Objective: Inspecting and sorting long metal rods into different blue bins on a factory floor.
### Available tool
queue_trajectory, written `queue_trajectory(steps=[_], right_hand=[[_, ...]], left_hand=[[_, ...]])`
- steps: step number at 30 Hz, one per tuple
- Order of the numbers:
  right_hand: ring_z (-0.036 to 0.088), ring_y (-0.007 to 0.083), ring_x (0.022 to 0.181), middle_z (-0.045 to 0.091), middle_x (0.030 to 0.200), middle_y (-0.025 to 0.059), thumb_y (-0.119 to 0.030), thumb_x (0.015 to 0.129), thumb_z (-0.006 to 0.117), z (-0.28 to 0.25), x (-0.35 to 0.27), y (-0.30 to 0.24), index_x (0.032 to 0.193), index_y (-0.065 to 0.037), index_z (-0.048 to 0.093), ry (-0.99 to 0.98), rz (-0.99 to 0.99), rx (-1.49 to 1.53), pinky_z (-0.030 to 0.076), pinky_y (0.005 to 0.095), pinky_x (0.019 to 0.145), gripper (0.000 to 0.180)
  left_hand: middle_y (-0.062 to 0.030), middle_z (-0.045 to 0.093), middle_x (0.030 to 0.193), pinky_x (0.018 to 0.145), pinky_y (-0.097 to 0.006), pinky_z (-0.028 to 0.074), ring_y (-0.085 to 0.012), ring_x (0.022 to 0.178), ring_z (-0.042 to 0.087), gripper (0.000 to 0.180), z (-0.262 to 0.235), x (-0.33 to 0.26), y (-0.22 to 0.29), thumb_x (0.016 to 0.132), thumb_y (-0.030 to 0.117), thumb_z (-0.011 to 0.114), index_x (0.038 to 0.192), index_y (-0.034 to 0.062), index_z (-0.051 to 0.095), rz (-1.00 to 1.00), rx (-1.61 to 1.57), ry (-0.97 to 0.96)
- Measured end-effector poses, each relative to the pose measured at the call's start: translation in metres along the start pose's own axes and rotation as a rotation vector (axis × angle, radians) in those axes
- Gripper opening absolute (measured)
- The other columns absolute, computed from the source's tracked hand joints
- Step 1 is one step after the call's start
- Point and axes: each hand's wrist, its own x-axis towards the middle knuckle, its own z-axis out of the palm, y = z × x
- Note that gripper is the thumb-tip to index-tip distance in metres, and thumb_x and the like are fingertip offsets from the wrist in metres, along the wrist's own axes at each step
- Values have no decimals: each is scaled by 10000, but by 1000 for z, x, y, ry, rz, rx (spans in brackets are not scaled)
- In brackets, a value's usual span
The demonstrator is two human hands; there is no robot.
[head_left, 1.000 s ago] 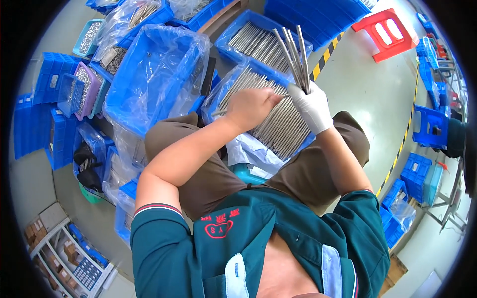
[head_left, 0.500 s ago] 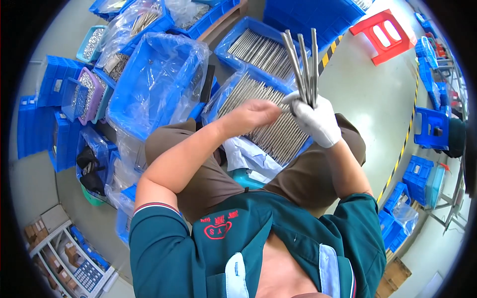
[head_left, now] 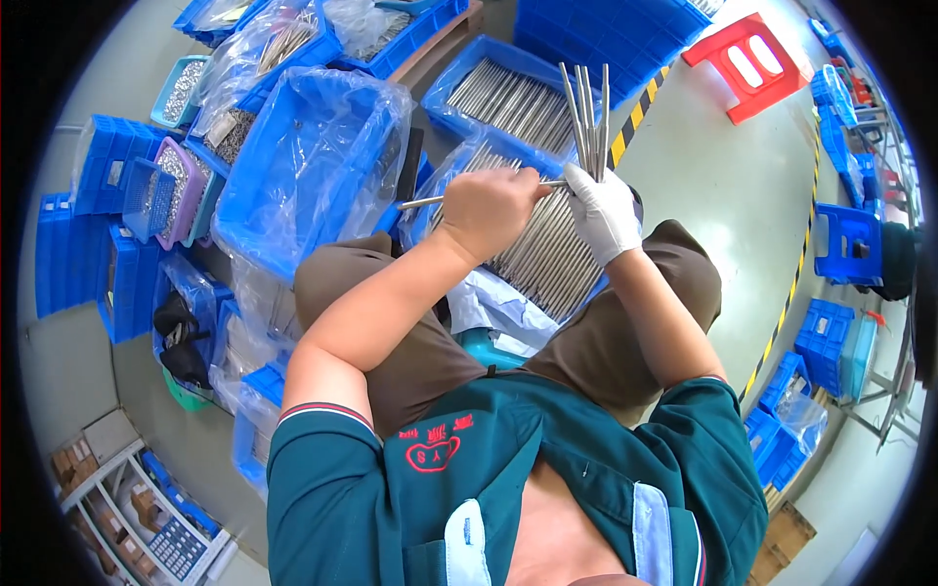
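Note:
My bare left hand (head_left: 489,213) is closed around a thin metal rod (head_left: 420,202), which lies nearly level and sticks out on its left side. At the other end, the rod reaches the fingers of my right hand (head_left: 606,217), which wears a white glove. My right hand grips a bunch of several metal rods (head_left: 590,122) that stand upright and fan slightly apart at the top. Below both hands is a plastic-lined blue bin of metal rods (head_left: 547,249), lying in a close row. A second blue bin of rods (head_left: 513,103) stands just beyond it.
A large blue bin lined with clear plastic (head_left: 303,166) stands on the left. Blue crates (head_left: 107,166) and a purple basket of small metal parts (head_left: 181,190) are farther left. A red stool (head_left: 750,68) stands at the far right, past striped floor tape (head_left: 635,122).
My left hand has moved left and slightly up and now holds a rod level across the bin. My right hand has shifted a little left with its upright bunch.

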Motion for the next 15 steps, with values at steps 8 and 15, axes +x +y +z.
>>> queue_trajectory(steps=[8,15], right_hand=[[557,179,620,583,696,109,-209,771,656,-21,12,-52,870,-20,612,-226,-18,5,466,307,624,218],[489,68,630,567,788,31,-299,707,768,-37,6,-71,1008,4,634,-389,42,460,402,216,577,448]], left_hand=[[55,318,500,368,-236,195,-74,387,255,401,-10,-7,-7,965,362,429,649,115,434,-937,-1754,-802],[43,300,494,377,-226,205,-64,398,257,439,-18,-3,-14,965,400,405,663,83,430,-755,-2139,-1086]])
